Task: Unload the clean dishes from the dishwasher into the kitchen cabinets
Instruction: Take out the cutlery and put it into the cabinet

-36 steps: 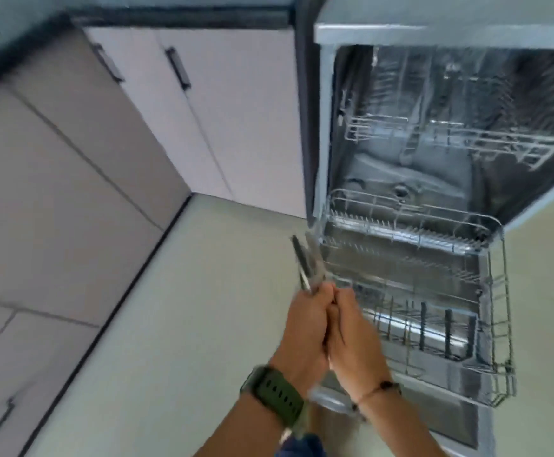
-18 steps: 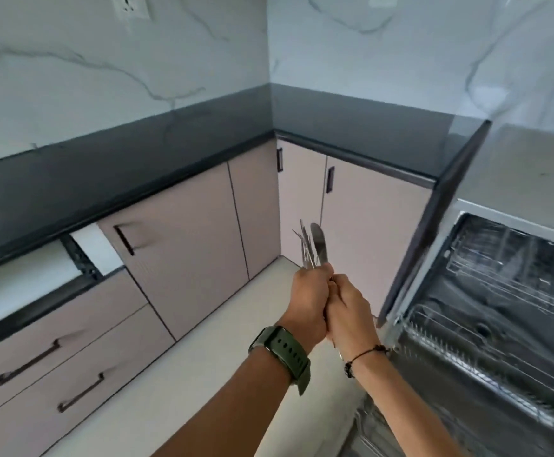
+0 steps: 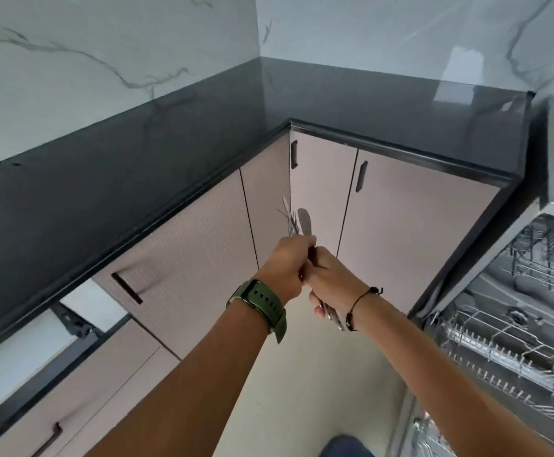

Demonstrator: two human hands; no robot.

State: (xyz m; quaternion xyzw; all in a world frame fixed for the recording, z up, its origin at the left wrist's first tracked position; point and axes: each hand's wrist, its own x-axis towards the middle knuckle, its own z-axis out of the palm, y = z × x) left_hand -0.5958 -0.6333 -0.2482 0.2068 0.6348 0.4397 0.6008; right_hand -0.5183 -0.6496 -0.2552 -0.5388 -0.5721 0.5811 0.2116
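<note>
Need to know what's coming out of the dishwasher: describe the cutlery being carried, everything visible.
The cutlery is a small bundle of silvery, metal-looking pieces, gripped between the left hand and right hand. A rounded knife blade and thinner fork-like tips stick up above the left hand; handle ends poke out below the right. It is held mid-air before the corner cabinets.

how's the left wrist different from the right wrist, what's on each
The left wrist carries a wide green watch strap with rows of holes; the right wrist carries only a thin dark cord with a small knot. The strap wraps snugly like a band, while the cord is a single slim line. The left hand sits higher on the cutlery bundle, the right hand lower. Both hands are closed on that same bundle.
</note>
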